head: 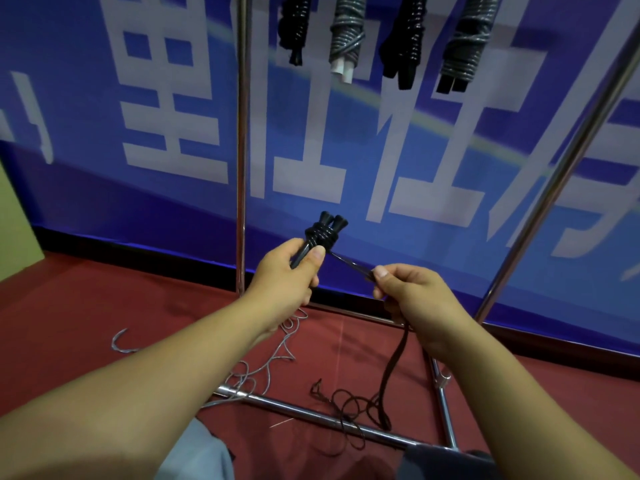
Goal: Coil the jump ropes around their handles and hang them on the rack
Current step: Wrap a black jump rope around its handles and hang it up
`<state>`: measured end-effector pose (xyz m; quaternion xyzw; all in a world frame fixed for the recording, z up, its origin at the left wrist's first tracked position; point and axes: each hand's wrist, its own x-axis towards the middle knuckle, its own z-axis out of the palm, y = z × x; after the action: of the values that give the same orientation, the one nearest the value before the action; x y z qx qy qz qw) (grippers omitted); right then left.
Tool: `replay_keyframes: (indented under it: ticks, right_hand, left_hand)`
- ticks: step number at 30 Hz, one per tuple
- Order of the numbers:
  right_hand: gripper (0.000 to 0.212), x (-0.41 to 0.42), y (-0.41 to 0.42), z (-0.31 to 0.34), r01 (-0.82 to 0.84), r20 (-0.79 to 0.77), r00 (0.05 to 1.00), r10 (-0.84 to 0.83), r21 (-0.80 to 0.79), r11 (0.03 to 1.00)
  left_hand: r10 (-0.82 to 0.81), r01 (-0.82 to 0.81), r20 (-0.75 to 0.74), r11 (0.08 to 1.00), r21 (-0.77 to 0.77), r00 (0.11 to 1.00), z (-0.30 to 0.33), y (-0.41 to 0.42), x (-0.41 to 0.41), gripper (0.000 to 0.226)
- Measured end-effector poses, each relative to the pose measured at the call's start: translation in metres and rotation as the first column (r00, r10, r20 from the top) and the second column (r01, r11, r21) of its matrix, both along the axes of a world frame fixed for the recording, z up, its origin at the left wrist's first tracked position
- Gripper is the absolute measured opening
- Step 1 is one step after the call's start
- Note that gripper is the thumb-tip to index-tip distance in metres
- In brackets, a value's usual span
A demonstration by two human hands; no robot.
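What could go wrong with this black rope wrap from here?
The black rope trails from the right hand into a loose tangle around the rack's base bar, so it may snag. Only a few turns sit near the tips of the handles gripped by the left hand, so they might slip off.

Blue banner (450, 161) (white lettering, perhaps signage); red carpet (86, 306) below.

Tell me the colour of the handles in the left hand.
Black, seen in the head view: handles, left hand.
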<state>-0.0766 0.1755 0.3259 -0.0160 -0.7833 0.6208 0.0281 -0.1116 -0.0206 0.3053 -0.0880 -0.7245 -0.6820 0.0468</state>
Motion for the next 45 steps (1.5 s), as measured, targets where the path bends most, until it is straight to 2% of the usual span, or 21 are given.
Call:
replay_keyframes:
  ticks: [4,10,14,18,21,23,27,30,35,42,45]
  right_hand:
    - [0.033,0.002,-0.002,-0.001,-0.001,0.05,0.999,-0.002,0.062,0.998]
    - [0.044,0.004,-0.002,-0.005,0.044,0.053,0.997,-0.057,0.215,0.976]
    - [0.03,0.004,-0.002,-0.005,0.049,0.045,0.997,-0.063,0.265,0.963]
    - [0.016,0.004,-0.001,-0.005,0.035,0.017,0.999,-0.042,0.297,0.954]
    - [0.019,0.005,-0.002,-0.006,0.025,-0.032,0.999,-0.013,0.419,0.908]
    - [0.018,0.006,-0.003,-0.005,0.08,-0.091,0.995,-0.039,0.512,0.855]
    - [0.018,0.008,-0.005,-0.002,0.147,-0.178,0.983,-0.047,0.602,0.785]
    - [0.027,0.01,-0.006,0.0,0.133,-0.166,0.986,-0.032,0.645,0.753]
    - [0.037,0.012,-0.008,0.002,0.088,-0.111,0.993,-0.028,0.59,0.802]
    - [0.038,0.022,-0.019,0.009,0.091,-0.205,0.979,0.019,0.512,0.854]
    - [0.039,0.027,-0.022,0.01,0.087,-0.242,0.97,0.036,0.478,0.874]
  left_hand:
    - [-0.053,0.054,0.03,0.998,-0.023,0.998,-0.001,0.0,-0.001,0.01]
    - [-0.023,0.026,0.042,0.996,-0.09,0.999,-0.004,0.0,-0.002,0.01]
    - [0.091,-0.084,0.022,0.972,-0.22,0.996,-0.01,-0.004,-0.006,0.025]
    - [0.152,-0.141,0.017,0.952,-0.27,0.988,-0.013,-0.007,-0.013,0.026]
    - [0.166,-0.154,0.02,0.948,-0.28,0.986,-0.015,-0.01,-0.015,0.023]
    - [0.168,-0.152,0.029,0.945,-0.288,0.985,-0.017,-0.01,-0.016,0.022]
    - [0.179,-0.163,0.02,0.933,-0.32,0.984,-0.017,-0.013,-0.016,0.022]
    - [0.199,-0.19,-0.021,0.89,-0.415,0.98,-0.014,-0.013,-0.014,0.023]
    - [0.194,-0.202,-0.069,0.845,-0.494,0.979,-0.012,-0.014,-0.009,0.018]
    - [0.157,-0.206,-0.133,0.743,-0.637,0.979,-0.009,-0.013,-0.01,0.006]
    - [0.151,-0.197,-0.126,0.73,-0.655,0.98,-0.008,-0.012,-0.013,0.005]
